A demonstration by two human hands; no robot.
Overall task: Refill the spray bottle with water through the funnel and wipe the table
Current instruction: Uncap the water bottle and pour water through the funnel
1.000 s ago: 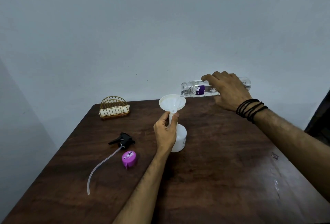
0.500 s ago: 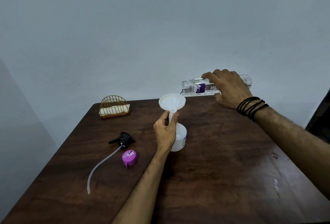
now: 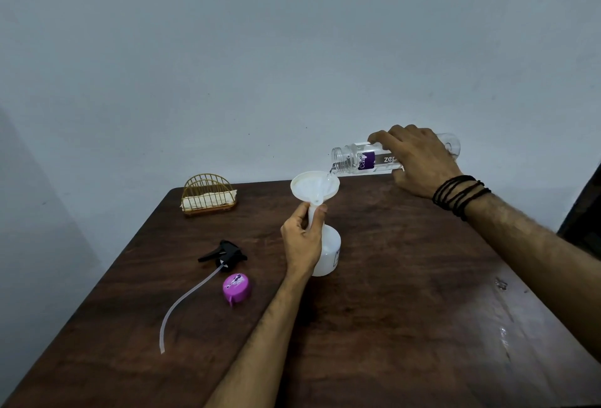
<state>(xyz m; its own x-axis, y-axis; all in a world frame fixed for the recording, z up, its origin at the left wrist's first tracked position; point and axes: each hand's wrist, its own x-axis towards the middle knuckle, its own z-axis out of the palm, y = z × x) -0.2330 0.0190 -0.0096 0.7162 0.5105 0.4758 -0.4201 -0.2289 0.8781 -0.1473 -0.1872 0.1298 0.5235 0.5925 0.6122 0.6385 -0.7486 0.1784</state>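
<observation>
A white spray bottle body (image 3: 329, 255) stands on the dark wooden table (image 3: 406, 310) with a white funnel (image 3: 313, 186) in its neck. My left hand (image 3: 304, 238) is closed around the funnel's stem and the bottle's neck. My right hand (image 3: 419, 160) grips a clear water bottle (image 3: 361, 159) with a purple label, held nearly horizontal, its open mouth at the funnel's right rim. A thin stream of water runs from the mouth into the funnel.
The black spray trigger head (image 3: 226, 255) with its long clear tube (image 3: 185, 303) lies left of the bottle. A purple cap (image 3: 236, 288) lies beside it. A gold wire holder (image 3: 208, 194) with white cloth stands at the far left corner. Wet spots (image 3: 502, 333) at right.
The water bottle has risen slightly and tipped a little further, and water now runs into the funnel. My left hand has not moved.
</observation>
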